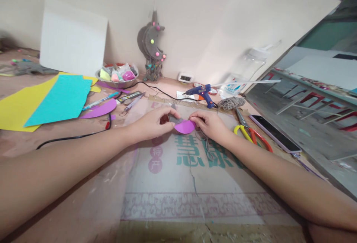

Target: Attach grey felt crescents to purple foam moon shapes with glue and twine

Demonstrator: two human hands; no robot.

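Note:
Between my hands is a small purple piece of craft sheet [185, 127] with a rounded lower edge. Grey material, looking like yarn, lies along its upper side. My left hand [156, 123] pinches the left end between thumb and fingers. At the right end, the thumb and fingers of my right hand [208, 124] close on the edge. Loose grey yarn [209, 150] trails below my right hand onto a printed sheet [156, 206]. Scissors [252, 133] with yellow and orange handles lie right of my right hand.
Behind the hands are a blue glue gun [203, 95], a ball of grey yarn [231, 103] and a small timer [185, 77]. A phone [275, 133] lies at right. Yellow and turquoise sheets [60, 101] and a bowl [118, 83] are left; a moon decoration [153, 42] stands behind.

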